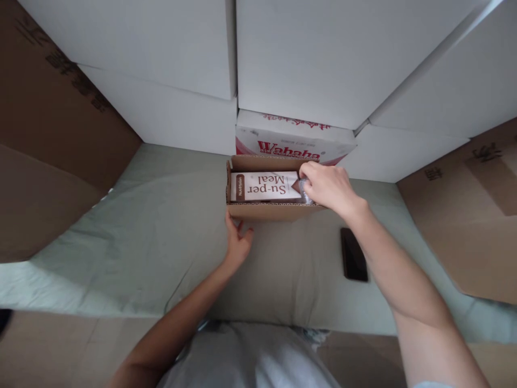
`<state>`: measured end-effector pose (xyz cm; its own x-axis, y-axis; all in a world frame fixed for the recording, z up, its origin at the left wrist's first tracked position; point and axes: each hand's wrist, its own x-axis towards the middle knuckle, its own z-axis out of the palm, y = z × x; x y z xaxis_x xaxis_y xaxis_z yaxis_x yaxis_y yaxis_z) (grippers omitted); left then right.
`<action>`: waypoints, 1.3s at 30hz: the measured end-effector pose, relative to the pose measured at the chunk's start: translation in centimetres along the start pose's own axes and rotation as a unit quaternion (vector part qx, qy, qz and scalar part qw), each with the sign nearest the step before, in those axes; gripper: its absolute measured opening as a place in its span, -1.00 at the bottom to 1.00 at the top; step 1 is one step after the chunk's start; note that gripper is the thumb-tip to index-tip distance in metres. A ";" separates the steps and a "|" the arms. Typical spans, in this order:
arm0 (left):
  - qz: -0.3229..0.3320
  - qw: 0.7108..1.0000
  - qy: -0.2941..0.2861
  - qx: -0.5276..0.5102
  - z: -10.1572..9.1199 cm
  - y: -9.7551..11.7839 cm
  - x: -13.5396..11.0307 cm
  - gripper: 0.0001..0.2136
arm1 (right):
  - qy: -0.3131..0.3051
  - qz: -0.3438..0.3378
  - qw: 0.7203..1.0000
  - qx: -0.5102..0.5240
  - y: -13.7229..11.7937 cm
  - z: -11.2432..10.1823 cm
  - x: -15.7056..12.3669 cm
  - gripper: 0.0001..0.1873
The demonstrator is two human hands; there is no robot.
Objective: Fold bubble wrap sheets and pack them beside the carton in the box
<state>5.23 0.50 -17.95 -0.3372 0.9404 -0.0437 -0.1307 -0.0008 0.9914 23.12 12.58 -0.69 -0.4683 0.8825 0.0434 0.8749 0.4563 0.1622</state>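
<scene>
An open brown cardboard box stands on the green cloth in front of me. Inside lies a white and brown carton printed "Su-per Meal", its lettering upside down from here. My left hand is at the box's near left corner, fingers apart, with fingertips touching the cardboard. At the right end of the box my right hand reaches over the rim, its bent fingers closed on clear bubble wrap beside the carton. The tips of those fingers are partly hidden.
A dark phone lies on the green cloth near my right forearm. Behind the box stand a white Wahaba-type printed carton and stacked white boxes. Large brown cartons flank both sides, left and right.
</scene>
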 end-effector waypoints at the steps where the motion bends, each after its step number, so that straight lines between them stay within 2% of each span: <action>1: 0.004 1.000 0.002 0.002 0.1 -0.1 0.2 -0.28 | 0.032 0.006 0.999 0.019 0.1 0.2 -0.3 -0.73; 6: 0.016 1.000 0.002 0.007 0.3 0.3 1.5 -0.32 | 0.157 0.014 0.979 0.132 0.3 1.5 -1.3 -0.76; 10: 0.027 1.000 -0.004 0.003 0.5 1.2 2.7 -0.29 | 0.237 0.026 0.942 0.236 1.1 2.5 -1.3 -0.80; 14: 0.021 1.000 -0.011 0.000 0.8 1.6 4.0 -0.29 | 0.380 0.068 0.899 0.206 1.4 1.5 -2.8 -0.85; 16: 0.015 1.000 -0.009 -0.001 0.8 1.6 4.2 -0.27 | 0.479 0.055 0.856 0.184 0.7 0.3 -4.8 -0.88; 19: 0.013 0.999 0.018 0.029 -0.2 1.8 3.0 -0.26 | 0.631 0.020 0.745 0.217 -2.1 -0.9 -9.3 -0.86; 20: 0.018 0.998 0.028 0.044 -0.8 1.9 2.2 -0.30 | 0.650 0.032 0.710 0.267 -3.4 -0.6 -10.9 -0.80; 22: 0.018 0.998 0.007 0.064 -2.4 2.1 0.2 -0.49 | 0.558 0.035 0.727 0.399 -6.3 1.0 -13.9 -0.65; 24: -0.045 0.993 -0.097 0.056 -3.9 2.4 -2.0 -0.69 | 0.375 0.044 0.779 0.500 -9.1 4.0 -16.2 -0.69; 26: -0.138 0.971 -0.190 0.040 -5.0 2.6 -3.6 -0.68 | 0.256 0.064 0.817 0.512 -11.6 7.5 -17.7 -0.67; 27: -0.170 0.962 -0.210 0.039 -5.3 2.6 -4.1 -0.66 | 0.221 0.071 0.823 0.519 -12.6 9.2 -18.2 -0.68; 29: -0.187 0.958 -0.210 0.047 -5.4 2.6 -4.7 -0.65 | 0.183 0.088 0.817 0.539 -14.2 12.0 -18.9 -0.70; 31: -0.179 0.959 -0.214 0.052 -4.9 2.5 -5.0 -0.62 | 0.173 0.100 0.809 0.553 -15.2 13.6 -19.2 -0.72; 33: -0.185 0.950 -0.246 0.047 -4.2 2.4 -5.2 -0.52 | 0.177 0.095 0.808 0.554 -15.7 14.0 -19.4 -0.73; 36: -0.191 0.939 -0.280 0.054 -3.0 2.1 -5.7 -0.39 | 0.174 0.045 0.810 0.558 -15.7 13.6 -19.3 -0.71; 39: -0.186 0.939 -0.279 0.073 -2.7 1.3 -6.0 -0.55 | 0.147 0.025 0.793 0.590 -15.3 13.3 -19.3 -0.73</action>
<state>4.57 -6.11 -16.69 0.2523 0.8985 -0.3592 0.0002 0.3712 0.9286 20.37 -9.94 -17.12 -0.2856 0.9175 0.2769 0.3177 0.3632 -0.8758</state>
